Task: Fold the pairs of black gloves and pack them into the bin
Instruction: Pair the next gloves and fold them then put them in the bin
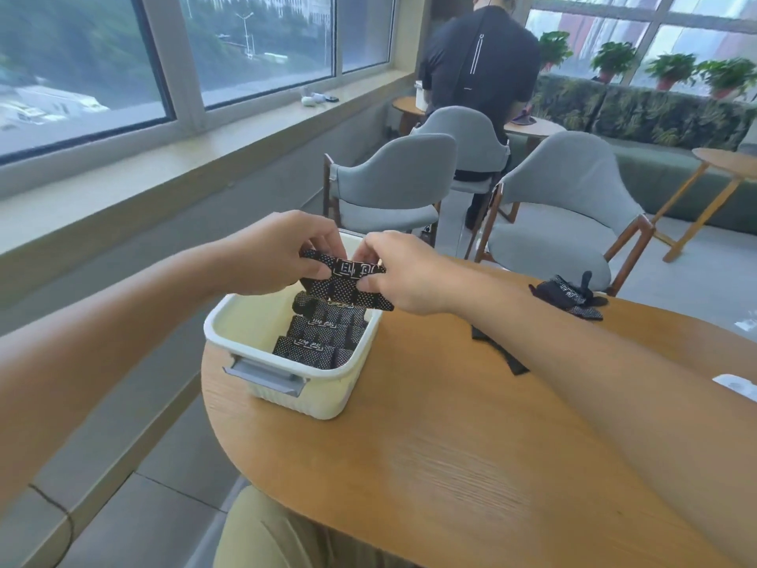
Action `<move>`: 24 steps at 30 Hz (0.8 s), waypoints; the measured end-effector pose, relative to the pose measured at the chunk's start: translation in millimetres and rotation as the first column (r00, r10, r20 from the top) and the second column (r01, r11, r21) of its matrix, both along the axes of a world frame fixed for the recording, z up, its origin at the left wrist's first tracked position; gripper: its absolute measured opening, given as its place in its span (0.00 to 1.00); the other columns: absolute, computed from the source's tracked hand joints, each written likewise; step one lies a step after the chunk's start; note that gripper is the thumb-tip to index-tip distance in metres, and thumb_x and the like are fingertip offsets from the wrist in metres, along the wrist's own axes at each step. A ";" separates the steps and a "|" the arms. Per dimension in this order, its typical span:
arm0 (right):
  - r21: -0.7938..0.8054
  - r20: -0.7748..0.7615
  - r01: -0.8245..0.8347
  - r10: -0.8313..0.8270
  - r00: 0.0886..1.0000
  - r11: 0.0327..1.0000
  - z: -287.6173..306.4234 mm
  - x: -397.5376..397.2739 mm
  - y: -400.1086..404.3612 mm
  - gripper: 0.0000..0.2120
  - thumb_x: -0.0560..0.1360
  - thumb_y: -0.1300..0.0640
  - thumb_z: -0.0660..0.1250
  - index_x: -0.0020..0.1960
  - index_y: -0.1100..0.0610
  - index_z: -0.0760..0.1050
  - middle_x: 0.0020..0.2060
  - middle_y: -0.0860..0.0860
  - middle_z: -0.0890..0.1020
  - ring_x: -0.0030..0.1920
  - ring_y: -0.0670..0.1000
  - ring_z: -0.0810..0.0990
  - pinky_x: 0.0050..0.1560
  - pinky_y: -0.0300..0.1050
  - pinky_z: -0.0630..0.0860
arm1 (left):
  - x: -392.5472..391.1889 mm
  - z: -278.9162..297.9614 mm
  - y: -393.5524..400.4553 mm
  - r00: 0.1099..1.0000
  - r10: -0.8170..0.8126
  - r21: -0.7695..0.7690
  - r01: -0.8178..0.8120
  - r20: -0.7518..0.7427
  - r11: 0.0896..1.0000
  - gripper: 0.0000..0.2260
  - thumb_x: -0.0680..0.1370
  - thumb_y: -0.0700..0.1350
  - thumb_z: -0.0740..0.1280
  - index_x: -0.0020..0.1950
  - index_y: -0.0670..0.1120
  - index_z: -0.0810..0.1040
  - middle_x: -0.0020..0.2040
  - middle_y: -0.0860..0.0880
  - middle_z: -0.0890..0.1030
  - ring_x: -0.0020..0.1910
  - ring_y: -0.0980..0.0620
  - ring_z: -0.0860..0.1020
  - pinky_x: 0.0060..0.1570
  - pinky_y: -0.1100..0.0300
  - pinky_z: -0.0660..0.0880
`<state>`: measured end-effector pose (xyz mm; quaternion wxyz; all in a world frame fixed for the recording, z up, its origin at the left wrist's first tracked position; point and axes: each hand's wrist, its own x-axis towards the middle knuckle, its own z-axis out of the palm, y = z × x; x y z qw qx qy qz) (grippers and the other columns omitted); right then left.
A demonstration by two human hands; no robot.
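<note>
A rounded light-wood table (471, 465) fills the foreground. Beyond it stand three grey upholstered chairs with dark wooden legs (565, 207), and further back a small round wooden side table (725, 161). Large grey-framed windows (164, 59) run along the left wall above a deep beige sill (229, 137), letting in daylight. A green leaf-patterned bench sofa (655, 112) lines the far wall, with potted green plants in red pots (672, 73) behind it. The floor is pale grey tile (123, 485). A person in a black shirt (479, 63) stands with their back turned.
</note>
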<state>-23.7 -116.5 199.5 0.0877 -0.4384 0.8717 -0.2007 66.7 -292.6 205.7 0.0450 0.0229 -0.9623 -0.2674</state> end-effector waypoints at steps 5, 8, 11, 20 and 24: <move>0.028 0.017 -0.023 0.023 1.000 0.999 -15.3 5.0 -33.9 0.11 0.78 0.58 0.68 0.60 0.54 0.74 0.58 0.51 0.76 0.58 0.52 0.75 0.56 0.45 0.73 | 1.1 -17.7 -32.6 0.998 0.036 0.012 -0.037 0.055 0.999 0.09 0.78 0.40 0.72 0.49 0.55 0.81 0.37 0.66 0.82 0.33 0.63 0.78 0.31 0.70 0.70; 0.066 0.005 -0.013 0.012 1.000 0.998 -31.4 6.9 -49.9 0.13 0.77 0.61 0.67 0.61 0.55 0.73 0.59 0.53 0.73 0.57 0.55 0.74 0.55 0.48 0.74 | -1.0 -34.6 -44.5 0.994 0.067 0.020 -0.069 0.088 0.997 0.09 0.77 0.41 0.72 0.49 0.56 0.81 0.40 0.61 0.83 0.34 0.61 0.78 0.33 0.69 0.70; 0.140 -0.003 -0.022 0.023 1.000 0.990 -45.5 6.5 -62.1 0.12 0.76 0.61 0.67 0.60 0.58 0.74 0.56 0.55 0.75 0.54 0.56 0.76 0.54 0.49 0.76 | -3.0 -49.7 -53.4 0.987 0.055 0.028 -0.060 0.154 0.998 0.10 0.77 0.41 0.72 0.48 0.58 0.80 0.43 0.59 0.84 0.38 0.56 0.81 0.37 0.61 0.75; 0.571 0.168 -0.225 0.156 0.973 0.789 -76.4 3.2 -98.2 0.09 0.78 0.56 0.69 0.49 0.60 0.71 0.36 0.51 0.72 0.37 0.54 0.75 0.30 0.40 0.71 | -13.0 -83.4 -57.4 0.850 -0.071 -0.093 0.140 0.523 0.986 0.10 0.79 0.43 0.71 0.53 0.58 0.76 0.51 0.62 0.78 0.53 0.57 0.77 0.48 0.65 0.70; 0.600 0.338 -0.283 0.083 0.937 0.748 -92.0 1.1 -107.3 0.16 0.76 0.56 0.71 0.58 0.61 0.71 0.45 0.53 0.75 0.35 0.50 0.74 0.30 0.39 0.73 | -17.7 -89.8 -50.2 0.770 -0.098 -0.129 0.228 0.630 0.965 0.12 0.79 0.43 0.70 0.61 0.54 0.77 0.51 0.61 0.78 0.53 0.55 0.76 0.46 0.68 0.68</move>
